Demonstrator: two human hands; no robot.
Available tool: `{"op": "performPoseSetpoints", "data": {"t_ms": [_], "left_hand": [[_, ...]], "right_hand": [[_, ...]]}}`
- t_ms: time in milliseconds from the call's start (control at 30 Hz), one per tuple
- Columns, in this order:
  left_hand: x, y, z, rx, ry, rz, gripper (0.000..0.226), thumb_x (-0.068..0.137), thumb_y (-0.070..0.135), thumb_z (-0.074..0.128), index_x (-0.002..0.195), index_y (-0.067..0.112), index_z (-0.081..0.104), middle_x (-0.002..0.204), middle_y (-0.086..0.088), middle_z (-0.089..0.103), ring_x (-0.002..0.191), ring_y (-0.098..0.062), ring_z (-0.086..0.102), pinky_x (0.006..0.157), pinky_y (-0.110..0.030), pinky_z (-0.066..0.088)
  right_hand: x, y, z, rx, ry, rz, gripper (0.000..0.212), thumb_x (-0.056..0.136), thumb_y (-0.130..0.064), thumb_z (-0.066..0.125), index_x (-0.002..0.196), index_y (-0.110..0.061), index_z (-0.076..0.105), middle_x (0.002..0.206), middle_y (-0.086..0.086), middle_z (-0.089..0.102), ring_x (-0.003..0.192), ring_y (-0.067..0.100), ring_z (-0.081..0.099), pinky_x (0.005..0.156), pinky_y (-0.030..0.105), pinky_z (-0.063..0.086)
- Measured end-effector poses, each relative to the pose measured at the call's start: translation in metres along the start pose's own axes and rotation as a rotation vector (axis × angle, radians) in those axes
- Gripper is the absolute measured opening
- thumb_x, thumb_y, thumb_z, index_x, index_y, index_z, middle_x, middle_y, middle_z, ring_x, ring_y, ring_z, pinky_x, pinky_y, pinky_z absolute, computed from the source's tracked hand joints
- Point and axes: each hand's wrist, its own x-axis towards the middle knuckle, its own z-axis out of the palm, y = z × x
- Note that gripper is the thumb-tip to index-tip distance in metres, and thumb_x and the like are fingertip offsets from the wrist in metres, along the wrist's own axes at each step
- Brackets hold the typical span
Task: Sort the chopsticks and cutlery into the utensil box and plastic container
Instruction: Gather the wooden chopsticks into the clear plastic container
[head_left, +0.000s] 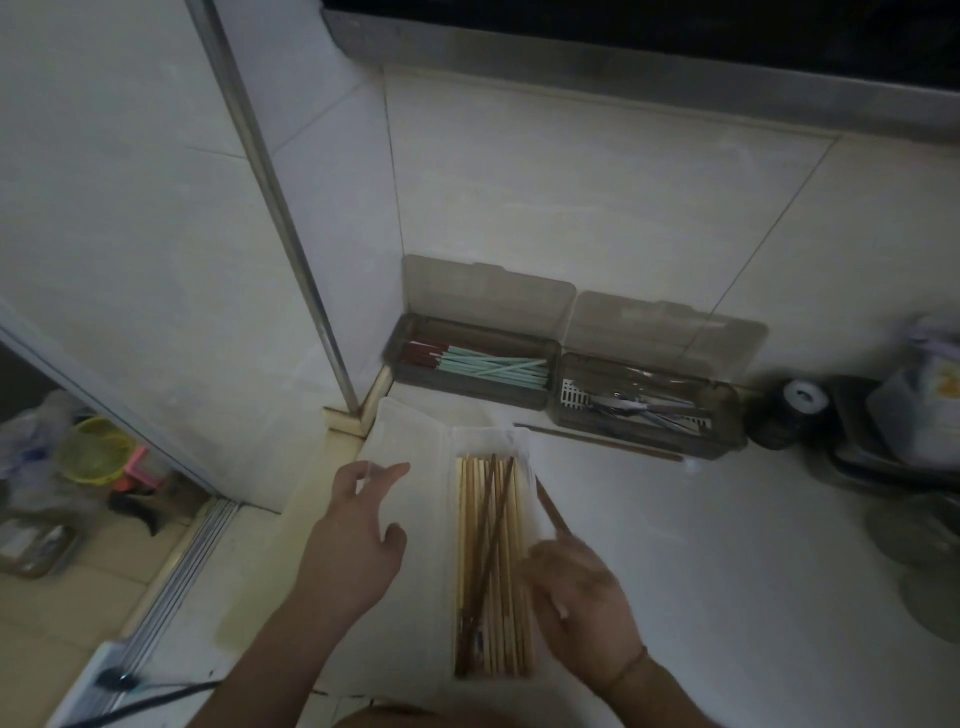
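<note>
Against the tiled wall sit two smoky utensil boxes with lids up: the left utensil box holds mint and red chopsticks, the right utensil box metal cutlery. One dark loose chopstick lies on the white table before them. The clear plastic container holds pale wooden chopsticks. My left hand hovers open beside it; my right hand pinches a brown chopstick at its edge.
</note>
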Motion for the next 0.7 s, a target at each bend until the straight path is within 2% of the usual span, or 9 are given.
{"op": "performPoseSetpoints", "data": {"t_ms": [67,100,200,267,333,400,467,600,700], "left_hand": [[0.000,0.001,0.000,0.002,0.003,0.001,0.064,0.085,0.012,0.066,0.140,0.037,0.044,0.142,0.006,0.030,0.077,-0.009,0.060,0.065,-0.015,0.045],[0.000,0.001,0.000,0.002,0.006,0.005,0.064,0.085,0.012,0.066,0.140,0.036,0.044,0.142,0.006,0.031,0.079,-0.010,0.060,0.065,-0.015,0.045],[0.000,0.000,0.001,0.006,0.005,0.009,0.064,0.085,0.012,0.066,0.140,0.035,0.045,0.141,0.005,0.032,0.081,-0.008,0.059,0.061,-0.009,0.039],[0.000,0.001,0.000,0.011,0.001,0.004,0.064,0.085,0.012,0.066,0.140,0.035,0.044,0.142,0.005,0.031,0.081,-0.007,0.059,0.060,-0.006,0.037],[0.000,0.001,0.000,0.004,0.004,0.003,0.064,0.085,0.012,0.066,0.140,0.035,0.044,0.142,0.006,0.030,0.083,-0.007,0.058,0.061,-0.008,0.039],[-0.001,0.002,0.000,-0.002,0.002,0.000,0.064,0.085,0.012,0.065,0.140,0.036,0.044,0.142,0.007,0.030,0.083,-0.008,0.059,0.065,-0.012,0.043],[-0.001,0.001,0.000,0.001,-0.002,-0.006,0.064,0.086,0.013,0.065,0.140,0.037,0.043,0.142,0.007,0.029,0.077,-0.007,0.060,0.064,-0.013,0.043],[0.000,0.001,0.000,-0.001,-0.006,-0.015,0.064,0.085,0.013,0.066,0.140,0.037,0.043,0.142,0.008,0.029,0.071,-0.005,0.058,0.055,-0.006,0.036],[0.000,0.000,0.001,0.008,-0.007,-0.013,0.065,0.086,0.014,0.066,0.141,0.038,0.042,0.141,0.009,0.029,0.072,-0.002,0.056,0.053,-0.005,0.036]], "right_hand": [[-0.007,0.016,-0.004,-0.079,0.126,0.243,0.020,0.087,-0.019,0.052,0.097,-0.019,0.068,0.093,-0.003,0.067,0.088,0.012,0.060,0.080,0.032,0.053],[-0.010,0.025,-0.005,-0.189,0.095,0.376,0.023,0.085,-0.025,0.053,0.098,-0.016,0.070,0.095,0.000,0.068,0.088,0.017,0.061,0.074,0.034,0.055],[-0.019,0.044,0.000,-0.399,-0.267,0.614,0.032,0.067,-0.036,0.078,0.089,-0.015,0.072,0.093,0.005,0.066,0.076,0.030,0.062,0.053,0.039,0.054],[-0.024,0.045,0.007,-0.487,-0.354,0.635,0.036,0.052,-0.035,0.088,0.079,-0.019,0.071,0.084,0.002,0.063,0.067,0.028,0.060,0.042,0.035,0.047],[-0.022,0.039,0.008,-0.519,-0.345,0.676,0.030,0.055,-0.035,0.088,0.078,-0.023,0.071,0.084,-0.002,0.062,0.072,0.025,0.060,0.044,0.033,0.046],[-0.018,0.035,0.008,-0.525,-0.326,0.773,0.022,0.078,-0.041,0.071,0.095,-0.027,0.068,0.102,-0.006,0.060,0.096,0.020,0.057,0.061,0.032,0.048],[-0.014,0.039,0.007,-0.469,-0.360,0.870,0.025,0.089,-0.047,0.055,0.104,-0.029,0.062,0.111,-0.006,0.056,0.107,0.016,0.052,0.070,0.027,0.044],[-0.005,0.044,-0.009,-0.210,-0.439,1.037,0.023,0.083,-0.050,0.062,0.089,-0.027,0.064,0.093,-0.003,0.063,0.083,0.017,0.057,0.072,0.024,0.046],[-0.004,0.047,-0.022,-0.104,-0.446,0.996,0.013,0.085,-0.037,0.066,0.089,-0.025,0.066,0.086,-0.005,0.064,0.078,0.012,0.054,0.070,0.015,0.042]]}}
